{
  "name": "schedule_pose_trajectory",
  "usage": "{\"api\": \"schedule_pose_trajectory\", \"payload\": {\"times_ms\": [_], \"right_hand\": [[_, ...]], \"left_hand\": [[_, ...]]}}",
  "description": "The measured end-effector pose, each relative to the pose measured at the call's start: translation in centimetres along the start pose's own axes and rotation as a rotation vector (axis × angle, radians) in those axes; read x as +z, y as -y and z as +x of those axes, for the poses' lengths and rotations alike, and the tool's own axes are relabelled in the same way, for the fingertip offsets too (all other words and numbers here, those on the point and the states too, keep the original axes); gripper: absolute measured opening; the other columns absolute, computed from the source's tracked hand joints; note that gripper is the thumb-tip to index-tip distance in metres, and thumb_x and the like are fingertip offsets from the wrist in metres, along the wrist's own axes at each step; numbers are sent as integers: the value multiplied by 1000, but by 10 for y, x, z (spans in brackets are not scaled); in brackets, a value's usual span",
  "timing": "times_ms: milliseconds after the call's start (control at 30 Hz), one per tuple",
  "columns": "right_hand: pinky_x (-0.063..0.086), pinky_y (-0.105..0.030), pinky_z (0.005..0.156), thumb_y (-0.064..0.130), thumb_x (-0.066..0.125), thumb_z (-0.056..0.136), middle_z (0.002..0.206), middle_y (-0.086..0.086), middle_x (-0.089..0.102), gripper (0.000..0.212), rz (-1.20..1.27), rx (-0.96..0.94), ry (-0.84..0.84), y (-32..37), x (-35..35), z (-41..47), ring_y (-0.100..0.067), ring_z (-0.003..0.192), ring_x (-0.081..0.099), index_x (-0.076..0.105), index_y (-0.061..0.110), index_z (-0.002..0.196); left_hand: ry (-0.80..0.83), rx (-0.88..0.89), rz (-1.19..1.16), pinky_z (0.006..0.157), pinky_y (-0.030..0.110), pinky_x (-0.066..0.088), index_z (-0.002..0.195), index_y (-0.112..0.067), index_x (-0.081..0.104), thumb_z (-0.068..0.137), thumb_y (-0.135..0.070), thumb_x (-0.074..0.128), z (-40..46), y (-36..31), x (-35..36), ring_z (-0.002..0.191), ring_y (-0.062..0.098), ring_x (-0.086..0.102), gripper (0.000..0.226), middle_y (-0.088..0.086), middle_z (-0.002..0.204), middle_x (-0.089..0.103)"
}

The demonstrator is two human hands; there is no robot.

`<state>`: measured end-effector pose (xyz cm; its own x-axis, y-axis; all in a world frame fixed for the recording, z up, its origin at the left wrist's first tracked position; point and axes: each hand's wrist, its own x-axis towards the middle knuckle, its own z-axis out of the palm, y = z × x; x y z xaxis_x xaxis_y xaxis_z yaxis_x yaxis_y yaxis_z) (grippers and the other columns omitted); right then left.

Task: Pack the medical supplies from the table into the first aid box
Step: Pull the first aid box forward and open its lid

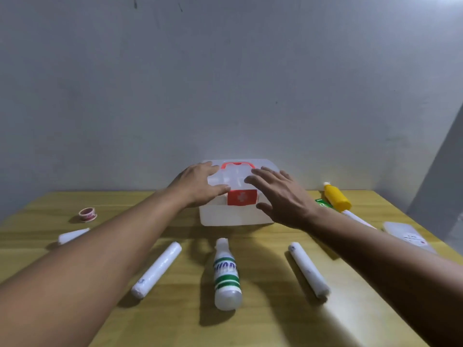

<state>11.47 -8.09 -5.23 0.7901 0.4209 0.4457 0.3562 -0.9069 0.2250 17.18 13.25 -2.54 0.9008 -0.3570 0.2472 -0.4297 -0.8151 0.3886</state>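
A translucent white first aid box (233, 216) with a red handle and a red cross label stands closed at the table's middle back. My left hand (198, 185) rests spread on its left top corner. My right hand (283, 196) hovers open at its right side, fingers apart. In front lie a white bottle with green stripes (226, 274) and two white bandage rolls (156, 269) (309, 270). A third roll (72, 235) and a pink tape roll (87, 214) lie at the left. A yellow bottle (337, 197) lies at the right.
A green packet (322, 203) and a white tube (358, 219) lie by the yellow bottle. A clear plastic pouch (408, 235) sits at the table's right edge. The wooden table (263, 316) meets a grey wall just behind the box.
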Motion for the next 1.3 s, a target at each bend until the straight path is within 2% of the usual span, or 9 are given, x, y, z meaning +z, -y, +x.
{"api": "schedule_pose_trajectory", "payload": {"times_ms": [67, 233, 400, 567, 767, 1000, 1100, 1200, 1300], "right_hand": [[44, -61, 95, 18, 74, 79, 140, -22, 47, 59, -62, -20, -44, 1, 9, -2, -41, 129, 46, 42, 20, 128], [39, -71, 96, 13, 75, 77, 138, -33, 46, 66, -104, -67, -178, 1, 28, -11, -50, 128, 45, 39, 20, 132], [33, -68, 103, 22, 73, 81, 140, -31, 46, 66, -74, -78, -228, -3, 38, -13, -46, 131, 43, 37, 22, 137], [38, -66, 99, 27, 66, 85, 135, -31, 51, 60, -81, -122, -282, -6, 41, -13, -45, 124, 50, 35, 21, 135], [38, -65, 99, 36, 52, 93, 133, -29, 53, 47, -101, -112, -301, -7, 44, -11, -43, 123, 50, 34, 22, 134], [51, -62, 82, 35, 52, 93, 120, -31, 63, 43, -220, -193, -330, -7, 34, -7, -45, 108, 62, 43, 14, 128], [53, -60, 79, 37, 42, 97, 119, -30, 64, 37, -226, -206, -280, -7, 26, -9, -45, 106, 63, 47, 13, 126], [55, -58, 78, 30, 38, 99, 115, -27, 66, 35, -188, -190, -262, -6, 12, -7, -43, 102, 66, 62, 8, 112], [48, -62, 92, 34, 24, 101, 123, -22, 64, 47, -71, -115, -189, -3, 0, -6, -40, 114, 61, 63, 8, 104]], "left_hand": [[-19, 12, -32, 119, 40, 25, 146, -21, 41, 83, -55, 62, 0, 6, 3, 146, 18, 27, 74, -2, 158, 32], [-39, 44, -27, 119, 39, 24, 146, -24, 41, 83, -56, 62, 1, 11, 8, 146, 15, 26, 74, -5, 157, 32], [-42, 37, -68, 119, 40, 23, 145, -23, 42, 81, -54, 65, 3, 11, 9, 147, 15, 25, 75, -4, 157, 32], [-44, 15, -54, 118, 44, 25, 145, -24, 42, 80, -56, 65, 4, 10, 12, 147, 16, 25, 77, -5, 158, 31], [7, -12, -11, 118, 47, 26, 146, -22, 40, 80, -54, 66, 6, 3, 7, 147, 19, 25, 78, -3, 158, 30], [54, -32, 26, 118, 43, 26, 148, -19, 37, 82, -51, 63, 7, -5, 3, 147, 20, 25, 77, -1, 160, 27], [80, -17, 29, 119, 45, 22, 150, -21, 33, 89, -50, 54, 7, -5, 0, 149, 19, 19, 71, -1, 161, 22], [98, -10, -138, 122, 41, 11, 152, -20, 26, 96, -46, 45, 5, 0, 3, 151, 14, 7, 65, -3, 163, 14], [-55, -90, -518, 123, 36, 7, 153, -18, 21, 95, -50, 43, 0, 2, 10, 150, 11, 6, 69, -3, 163, 10]]}}
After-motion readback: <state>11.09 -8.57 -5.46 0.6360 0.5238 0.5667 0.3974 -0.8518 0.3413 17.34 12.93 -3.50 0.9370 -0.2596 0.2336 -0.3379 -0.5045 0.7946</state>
